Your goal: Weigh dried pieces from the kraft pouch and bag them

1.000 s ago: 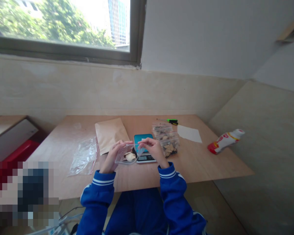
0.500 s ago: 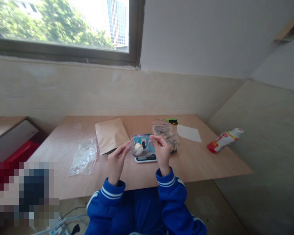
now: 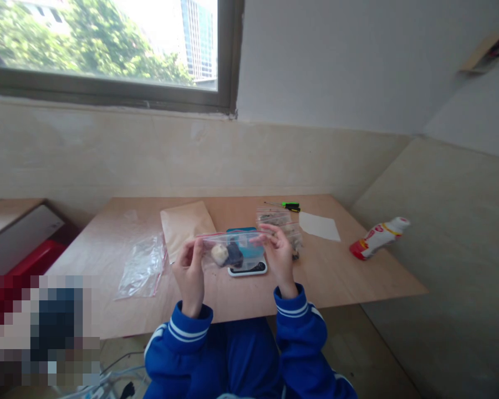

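I hold a small clear zip bag point(image 3: 237, 249) stretched out flat between both hands, above the near part of the wooden table point(image 3: 349, 277). A pale lump and a dark lump sit inside it. My left hand point(image 3: 190, 269) pinches the bag's left end. My right hand point(image 3: 279, 249) pinches its right end near the red zip strip. Right behind the bag lies a small scale with a blue top point(image 3: 249, 267), partly hidden by it.
A brown paper pouch point(image 3: 183, 224) and a heap of empty clear bags point(image 3: 143, 266) lie to the left. Filled clear bags point(image 3: 274, 217), a green-handled tool point(image 3: 290, 206) and a white sheet point(image 3: 319, 226) lie behind right. A white and red bottle point(image 3: 376, 237) lies at the right edge.
The bag has been raised from the table and pulled out flat between my hands, which moved apart to its two ends.
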Tool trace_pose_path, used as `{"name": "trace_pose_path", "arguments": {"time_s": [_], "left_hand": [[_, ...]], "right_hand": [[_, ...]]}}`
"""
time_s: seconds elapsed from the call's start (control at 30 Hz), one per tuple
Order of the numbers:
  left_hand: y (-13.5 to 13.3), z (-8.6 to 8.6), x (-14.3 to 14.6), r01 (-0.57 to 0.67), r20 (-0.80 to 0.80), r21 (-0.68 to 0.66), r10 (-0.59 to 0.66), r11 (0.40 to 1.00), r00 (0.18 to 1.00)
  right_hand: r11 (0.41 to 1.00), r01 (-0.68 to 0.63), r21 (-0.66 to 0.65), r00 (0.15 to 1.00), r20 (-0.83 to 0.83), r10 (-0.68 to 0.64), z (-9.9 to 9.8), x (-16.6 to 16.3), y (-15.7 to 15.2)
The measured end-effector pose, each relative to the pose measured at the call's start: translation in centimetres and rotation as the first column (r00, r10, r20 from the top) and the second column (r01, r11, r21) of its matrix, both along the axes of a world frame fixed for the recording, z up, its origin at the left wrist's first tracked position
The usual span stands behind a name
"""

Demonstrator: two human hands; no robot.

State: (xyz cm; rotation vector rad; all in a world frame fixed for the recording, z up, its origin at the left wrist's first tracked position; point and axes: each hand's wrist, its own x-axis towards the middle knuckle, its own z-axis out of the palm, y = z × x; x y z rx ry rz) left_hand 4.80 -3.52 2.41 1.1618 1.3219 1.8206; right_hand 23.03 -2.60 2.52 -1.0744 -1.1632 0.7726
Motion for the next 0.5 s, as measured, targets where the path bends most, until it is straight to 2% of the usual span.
{"name": "trace_pose_path", "arguments": {"time_s": [0.07, 0.13, 0.27, 0.5], "left_hand": [[0.0, -0.2, 0.2, -0.003, 0.018, -0.014, 0.003, 1.000, 1.000], [0.0, -0.4, 0.2, 0.010, 0.013, -0.010, -0.010, 1.000, 1.000], [-0.1, -0.3, 0.0, 0.057, -0.037, 0.015, -0.056, 0.998, 0.998], [-0.3, 0.0, -0.5, 0.086, -0.096, -0.032, -0.088, 0.996, 0.991]], "right_hand": [[0.998, -0.053, -0.031, 0.999, -0.013, 0.053, -0.4, -0.1, -0.1], [0.998, -0.051, -0.036, 0.999, -0.017, 0.051, -0.7, -0.1, -0.2], [0.999, 0.032, 0.014, 0.999, 0.011, -0.032, -1.0, 0.1, -0.6], [0.988, 0.137, 0.071, 0.986, 0.090, -0.143, -0.8, 0.1, -1.4]]}}
